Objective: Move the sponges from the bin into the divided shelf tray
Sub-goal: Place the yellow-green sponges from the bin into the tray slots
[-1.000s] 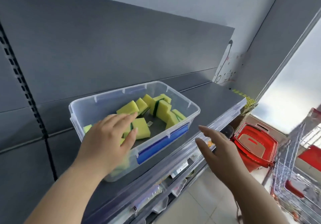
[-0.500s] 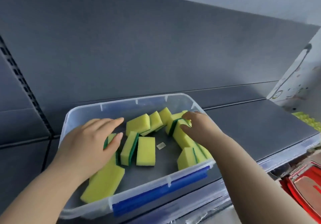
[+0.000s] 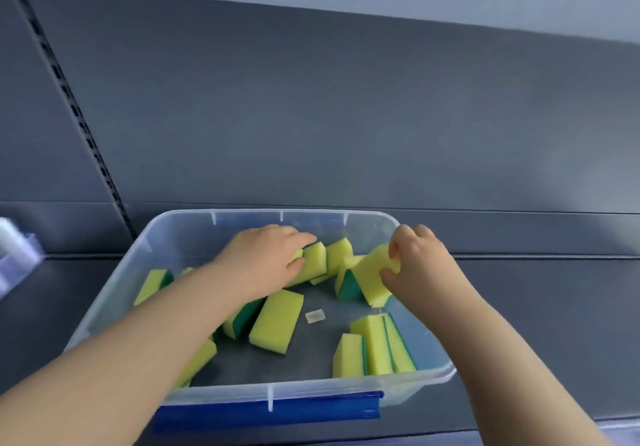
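Sponges (image 3: 277, 321) in the bin (image 3: 433, 380) look light, soft, squashy; near the bin's far wall, left grip (image 3: 266, 255) and right grip (image 3: 419, 265) each pinch one by its foam sides.

Translucent plastic bin (image 3: 429, 385), foam sponges (image 3: 277, 321)

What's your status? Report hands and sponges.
Left hand grips rear sponge, right hand pinches tilted sponge. Both inside bin. Nothing blocking.
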Demonstrator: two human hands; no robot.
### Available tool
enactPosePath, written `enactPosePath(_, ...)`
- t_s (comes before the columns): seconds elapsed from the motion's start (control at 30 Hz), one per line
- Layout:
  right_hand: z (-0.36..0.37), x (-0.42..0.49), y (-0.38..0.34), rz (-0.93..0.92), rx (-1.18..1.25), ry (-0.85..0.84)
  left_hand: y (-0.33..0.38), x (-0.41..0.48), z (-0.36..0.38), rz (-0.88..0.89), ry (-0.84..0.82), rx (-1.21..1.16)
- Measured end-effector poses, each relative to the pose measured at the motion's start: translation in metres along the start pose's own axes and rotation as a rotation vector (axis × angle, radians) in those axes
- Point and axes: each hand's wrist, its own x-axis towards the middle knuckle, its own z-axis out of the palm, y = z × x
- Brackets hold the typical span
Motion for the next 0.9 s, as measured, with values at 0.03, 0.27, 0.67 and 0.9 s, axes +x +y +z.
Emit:
enactPosePath(0.03, -0.005, -0.007, 0.004, 0.0, 0.021, 0.02, 0.008, 0.014, 0.006, -0.021, -0.064, -0.036)
enactPosePath(0.27, -0.002, -0.03, 0.018, -0.036, -0.026, 0.008, 0.062, 0.084, 0.053, 0.074, -0.336, -0.169)
enactPosePath(0.67, 0.006, -0.026, 0.02, -0.055, 0.088, -0.019, 0.021, 0.033, 0.013, -0.055, 0.002, -0.316)
enactPosePath(0.9, 0.017, -0.012, -0.001, -0.163, 0.127, -0.061, -0.01, -0.005, -0.005, -0.147, -0.01, -0.364)
